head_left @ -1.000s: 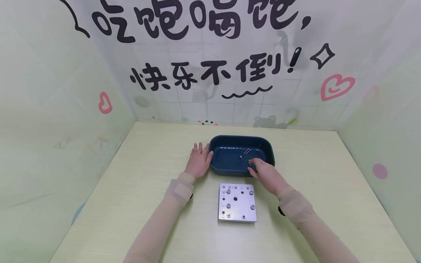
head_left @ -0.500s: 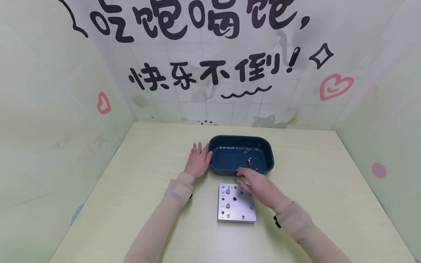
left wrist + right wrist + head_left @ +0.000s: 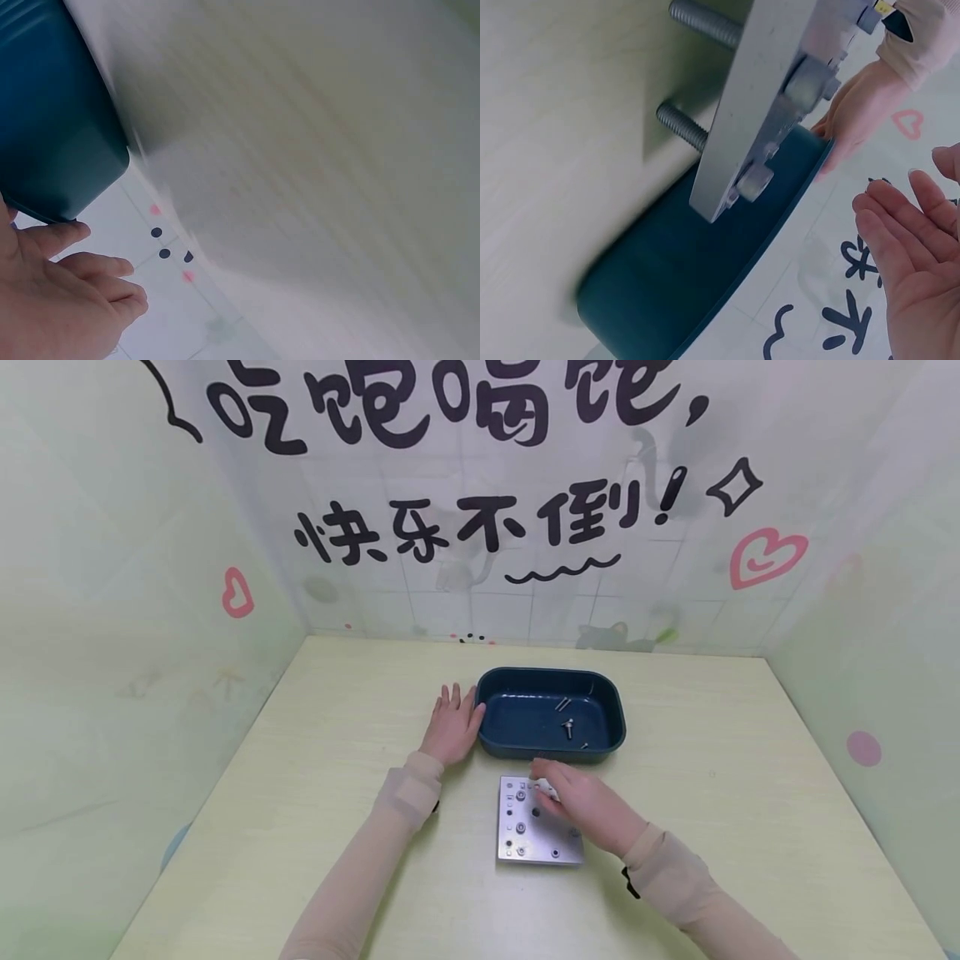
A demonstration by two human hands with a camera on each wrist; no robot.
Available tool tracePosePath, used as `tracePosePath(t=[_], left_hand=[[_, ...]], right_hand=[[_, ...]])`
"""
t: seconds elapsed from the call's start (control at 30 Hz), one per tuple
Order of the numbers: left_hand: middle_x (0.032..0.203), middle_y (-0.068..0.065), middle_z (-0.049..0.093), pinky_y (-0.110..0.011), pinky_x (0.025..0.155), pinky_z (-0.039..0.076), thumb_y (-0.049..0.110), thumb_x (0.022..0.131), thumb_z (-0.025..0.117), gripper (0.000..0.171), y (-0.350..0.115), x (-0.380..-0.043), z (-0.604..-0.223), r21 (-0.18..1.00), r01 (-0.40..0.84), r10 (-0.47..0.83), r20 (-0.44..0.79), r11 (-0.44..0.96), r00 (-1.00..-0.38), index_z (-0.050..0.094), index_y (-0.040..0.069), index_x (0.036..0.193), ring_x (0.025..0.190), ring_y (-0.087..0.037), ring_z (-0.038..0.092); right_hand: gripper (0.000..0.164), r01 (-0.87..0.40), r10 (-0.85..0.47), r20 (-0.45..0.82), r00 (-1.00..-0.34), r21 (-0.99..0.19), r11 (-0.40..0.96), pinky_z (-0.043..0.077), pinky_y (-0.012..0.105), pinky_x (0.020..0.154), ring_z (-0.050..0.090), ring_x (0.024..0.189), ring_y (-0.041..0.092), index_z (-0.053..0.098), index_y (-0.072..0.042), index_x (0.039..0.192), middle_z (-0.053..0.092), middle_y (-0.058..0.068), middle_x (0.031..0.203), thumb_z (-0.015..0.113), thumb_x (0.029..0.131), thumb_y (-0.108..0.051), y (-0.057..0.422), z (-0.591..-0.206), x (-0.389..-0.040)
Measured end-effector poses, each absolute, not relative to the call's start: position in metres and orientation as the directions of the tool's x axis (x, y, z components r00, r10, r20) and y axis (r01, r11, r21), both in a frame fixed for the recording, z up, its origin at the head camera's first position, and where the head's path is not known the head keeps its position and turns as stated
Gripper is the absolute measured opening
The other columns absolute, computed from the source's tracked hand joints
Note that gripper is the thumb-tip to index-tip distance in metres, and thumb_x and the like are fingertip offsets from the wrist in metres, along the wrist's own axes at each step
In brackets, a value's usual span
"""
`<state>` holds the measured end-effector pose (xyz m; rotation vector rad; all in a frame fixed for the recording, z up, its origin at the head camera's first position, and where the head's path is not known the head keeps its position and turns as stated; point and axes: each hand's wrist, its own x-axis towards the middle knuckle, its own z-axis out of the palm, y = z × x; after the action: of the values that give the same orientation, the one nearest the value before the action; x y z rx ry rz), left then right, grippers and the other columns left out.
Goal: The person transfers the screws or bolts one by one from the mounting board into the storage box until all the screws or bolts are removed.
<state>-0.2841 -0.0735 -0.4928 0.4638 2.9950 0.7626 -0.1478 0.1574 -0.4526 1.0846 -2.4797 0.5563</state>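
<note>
A dark blue tray [image 3: 517,753] stands on the table with several small metal screws and pins [image 3: 567,727] in its right half. My left hand [image 3: 451,731] rests at its left end, thumb against the wall, other fingers extended. In front of the tray is a square metal plate [image 3: 540,843] with bolt heads and holes on top. Threaded shanks [image 3: 682,126] stick out from the plate's underside in the right wrist view. Above the plate's far right part hovers my right hand [image 3: 588,797], fingers bent and thumb apart. Whether a small part sits between its fingertips cannot be made out.
The pale tabletop [image 3: 750,793] runs to a white back wall [image 3: 420,610] with black lettering. Printed side walls [image 3: 862,693] border it left and right. The tray stands just behind the plate, near the back wall.
My right hand has come out of the tray and moved left and toward me, over the plate. Parts it covered in the tray now show. My left hand has stayed put.
</note>
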Motion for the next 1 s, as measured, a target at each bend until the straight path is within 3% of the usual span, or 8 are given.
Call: tracePosePath(t=[0.4,0.63,1.0], left_hand=[[0.159,-0.03,0.02,-0.051,0.123,0.011,0.042,0.108,0.027,0.06,-0.074,-0.283,-0.492,0.475,0.28,0.289,0.056,0.834,-0.956,0.033,0.004,0.153,0.15,-0.046,0.01],[0.159,-0.029,0.02,-0.051,0.123,0.011,0.043,0.108,0.027,0.06,-0.074,-0.284,-0.493,0.471,0.277,0.286,0.055,0.838,-0.957,0.033,0.004,0.154,0.15,-0.046,0.01],[0.16,-0.029,0.019,-0.051,0.123,0.011,0.042,0.108,0.027,0.06,-0.073,-0.284,-0.493,0.462,0.27,0.282,0.045,0.845,-0.958,0.032,0.005,0.154,0.15,-0.045,0.01]], right_hand=[[0.032,-0.754,-0.64,0.422,-0.641,-0.196,0.626,0.055,0.033,0.092,0.068,0.111,0.022,0.062,-0.001,0.117,0.069,0.012,0.119,0.072,0.089,-0.014,0.15,-0.456,-0.128],[0.023,-0.792,-0.692,0.393,-0.605,-0.206,0.575,0.054,0.032,0.094,0.066,0.114,0.021,0.062,-0.007,0.11,0.067,0.012,0.123,0.071,0.091,-0.017,0.148,-0.461,-0.114],[0.025,-0.834,-0.718,0.448,-0.533,-0.134,0.536,0.053,0.025,0.093,0.067,0.114,0.02,0.063,-0.007,0.106,0.068,0.011,0.121,0.075,0.085,-0.014,0.145,-0.478,-0.107]])
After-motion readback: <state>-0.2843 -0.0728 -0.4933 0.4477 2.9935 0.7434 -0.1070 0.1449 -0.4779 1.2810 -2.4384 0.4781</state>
